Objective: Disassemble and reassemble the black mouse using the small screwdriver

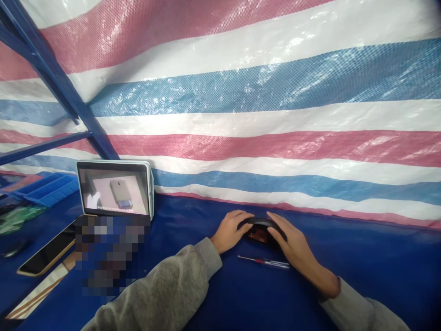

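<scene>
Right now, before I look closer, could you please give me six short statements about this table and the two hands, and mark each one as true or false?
1. The left hand and the right hand both touch the black object. True.
2. The right hand holds a tool. False: the screwdriver lies on the blue table.
3. The tablet stands to the left of both hands. True.
4. The tablet's screen is dark. False: it shows a picture.
5. The phone lies to the left of the screwdriver. True.
6. The background is plain green. False: the sheet there has pink, white and blue stripes.
</scene>
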{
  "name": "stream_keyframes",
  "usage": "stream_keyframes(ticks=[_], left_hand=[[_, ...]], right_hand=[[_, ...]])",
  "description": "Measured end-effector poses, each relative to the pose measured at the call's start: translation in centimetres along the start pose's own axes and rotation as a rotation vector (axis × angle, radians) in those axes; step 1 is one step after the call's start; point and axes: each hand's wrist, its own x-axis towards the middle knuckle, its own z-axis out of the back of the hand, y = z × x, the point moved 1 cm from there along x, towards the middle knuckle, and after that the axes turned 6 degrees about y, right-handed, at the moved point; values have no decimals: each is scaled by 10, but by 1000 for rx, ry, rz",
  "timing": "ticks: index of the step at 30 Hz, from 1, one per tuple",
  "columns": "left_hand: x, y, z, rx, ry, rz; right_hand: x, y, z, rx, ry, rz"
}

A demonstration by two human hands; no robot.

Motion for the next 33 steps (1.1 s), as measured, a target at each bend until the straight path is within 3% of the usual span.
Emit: stream_keyframes(ticks=[7, 13, 29, 33], left_hand=[[4, 8, 0, 36, -148, 98], [5, 15, -2, 61, -202, 154], [3, 10, 2, -40, -107, 191], [2, 9, 1, -23, -109, 147]], right_hand=[[1, -4, 1, 14, -93, -69], [2, -4, -1, -9, -46, -35], [1, -2, 0, -74, -126, -29], [0, -5, -1, -93, -133, -35]])
